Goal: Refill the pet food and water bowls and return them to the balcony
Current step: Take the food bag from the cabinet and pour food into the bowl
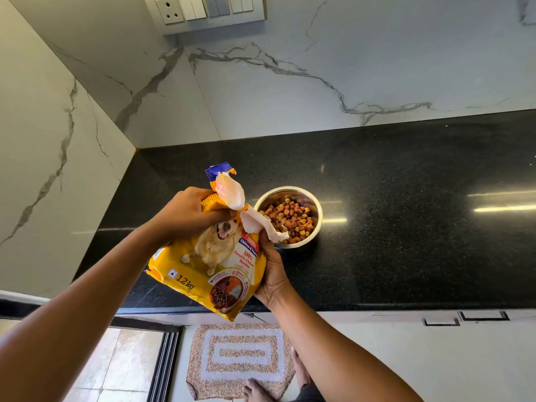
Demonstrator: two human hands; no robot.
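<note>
A yellow 1.2 kg dog food bag (214,268) with a dog picture is held tilted above the front of the black counter. My left hand (185,211) grips the bag's upper part near its torn, open top. My right hand (271,274) holds the bag's right side from below. Just right of the bag's mouth a steel bowl (317,211) stands on the counter, holding brown kibble (293,219). The bag's torn flap overlaps the bowl's left rim. No water bowl is in view.
The black granite counter (406,213) runs to the right, backed by marble walls. A socket and switch panel (203,10) sits high on the back wall. Below are white drawers (441,322), a patterned floor mat (240,358), my bare feet and a sliding door track (165,367).
</note>
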